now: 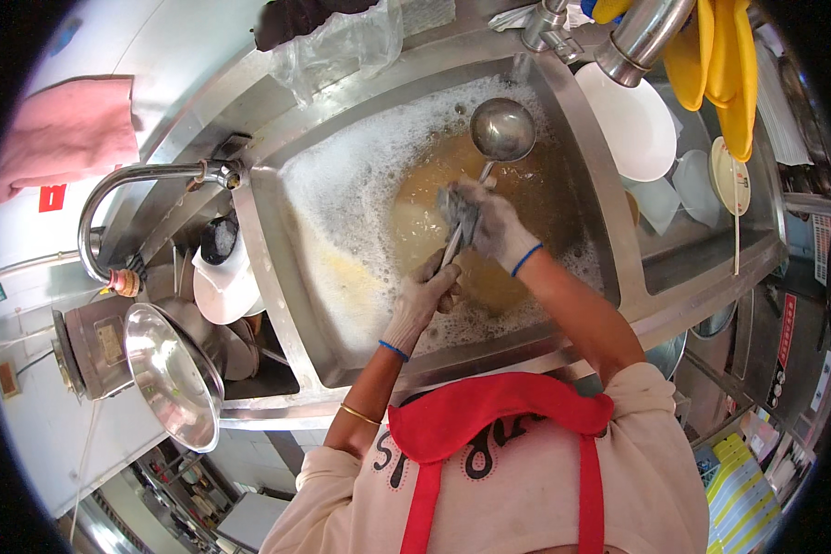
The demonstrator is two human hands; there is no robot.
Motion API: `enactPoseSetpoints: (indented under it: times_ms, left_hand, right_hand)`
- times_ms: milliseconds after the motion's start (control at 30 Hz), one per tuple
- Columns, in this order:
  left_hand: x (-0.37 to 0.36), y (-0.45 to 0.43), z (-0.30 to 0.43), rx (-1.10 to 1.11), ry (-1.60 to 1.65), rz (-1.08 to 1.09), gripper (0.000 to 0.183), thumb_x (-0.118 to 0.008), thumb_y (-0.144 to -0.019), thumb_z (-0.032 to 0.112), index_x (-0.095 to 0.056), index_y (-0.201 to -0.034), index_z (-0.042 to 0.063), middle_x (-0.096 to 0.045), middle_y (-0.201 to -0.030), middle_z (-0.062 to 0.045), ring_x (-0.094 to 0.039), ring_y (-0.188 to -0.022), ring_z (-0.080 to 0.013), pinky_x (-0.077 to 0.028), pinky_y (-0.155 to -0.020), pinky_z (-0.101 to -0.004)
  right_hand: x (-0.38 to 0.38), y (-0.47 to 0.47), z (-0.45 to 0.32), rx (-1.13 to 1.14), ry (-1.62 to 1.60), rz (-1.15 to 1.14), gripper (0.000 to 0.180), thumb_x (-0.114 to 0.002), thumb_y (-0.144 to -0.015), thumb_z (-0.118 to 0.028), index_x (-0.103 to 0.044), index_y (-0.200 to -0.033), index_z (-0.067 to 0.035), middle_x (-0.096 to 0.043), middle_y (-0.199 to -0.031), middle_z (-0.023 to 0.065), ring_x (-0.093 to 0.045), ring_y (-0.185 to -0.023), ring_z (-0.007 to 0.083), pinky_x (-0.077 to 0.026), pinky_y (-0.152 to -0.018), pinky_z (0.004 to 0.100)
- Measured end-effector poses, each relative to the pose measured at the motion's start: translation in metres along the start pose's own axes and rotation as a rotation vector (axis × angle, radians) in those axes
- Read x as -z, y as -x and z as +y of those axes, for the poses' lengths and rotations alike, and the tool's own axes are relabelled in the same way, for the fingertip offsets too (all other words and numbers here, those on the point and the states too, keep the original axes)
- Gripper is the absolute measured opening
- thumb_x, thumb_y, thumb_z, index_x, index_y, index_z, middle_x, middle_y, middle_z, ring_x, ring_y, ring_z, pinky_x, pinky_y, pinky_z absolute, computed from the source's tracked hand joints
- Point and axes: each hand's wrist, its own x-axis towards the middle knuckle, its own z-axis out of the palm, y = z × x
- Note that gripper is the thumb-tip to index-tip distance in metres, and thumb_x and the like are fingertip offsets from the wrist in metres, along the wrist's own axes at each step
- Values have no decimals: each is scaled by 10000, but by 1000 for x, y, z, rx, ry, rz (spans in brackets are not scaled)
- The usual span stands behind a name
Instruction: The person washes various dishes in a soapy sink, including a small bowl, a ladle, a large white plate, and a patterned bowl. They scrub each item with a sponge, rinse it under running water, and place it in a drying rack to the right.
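Observation:
A metal ladle [503, 129] is held at a slant above the soapy water, its round bowl at the far end. Fingers of my left hand [424, 294], in a pale knit glove with a blue cuff, grip the lower end of its handle. My right hand [496, 225], gloved alike, presses a grey scrubbing pad [455, 208] around the handle's middle. Both hands are over the middle basin [271, 228] of a stainless steel sink. White foam [346, 187] covers its left side; cloudy brownish water [415, 221] shows under the ladle.
White plates [627, 121] and bowls lie in the right basin; yellow rubber gloves [717, 62] hang above it. Dishes [225, 291] fill the left basin, where a large metal bowl [173, 377] leans at the front. A curved faucet [111, 187] reaches over that side.

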Motion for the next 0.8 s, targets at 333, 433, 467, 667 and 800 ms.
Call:
enactPoseSetpoints:
  times_ms: [333,433,467,667,800]
  left_hand:
    - [-4,-30,-14,-222,35,-19,415,-534,-871,210,-483,-1230,7,-586,-802,-66,-558,-678,-116,-462,-578,-237]
    - [12,-50,-22,-405,-38,20,394,-538,-866,169,-490,-1216,-5,-605,-915,-98,-588,-811,-156,-496,-688,-272]
    - [18,-50,-9,-442,-6,77,380,-544,-864,172,-504,-1191,-16,-605,-946,-104,-585,-846,-167,-491,-728,-287]
    - [30,-40,137,-670,-21,180,322,-619,-810,168,-573,-1054,-37,-618,-984,-91,-558,-913,-163,-436,-839,-291]
    - [62,-44,153,-752,70,188,224,-560,-816,54,-607,-1008,-50,-647,-880,-69,-582,-752,-128,-467,-695,-233]
  right_hand:
    - [-36,11,-7,157,156,39,180,-588,-854,-207,-582,-967,-67,-618,-858,21,-600,-697,137,-534,-599,245]
    - [-49,20,-9,156,255,20,164,-630,-824,-165,-589,-946,-64,-620,-891,28,-597,-723,125,-534,-630,253]
    - [-56,23,-10,229,296,63,169,-648,-807,-135,-587,-939,-48,-621,-894,26,-588,-700,110,-523,-633,245]
    - [15,-36,13,299,989,42,268,-656,-813,-205,-580,-1014,-45,-587,-816,-11,-555,-738,92,-473,-686,236]
    - [-43,14,4,146,1374,-191,439,-637,-769,-440,-588,-1020,-84,-606,-905,23,-550,-830,120,-427,-759,270]
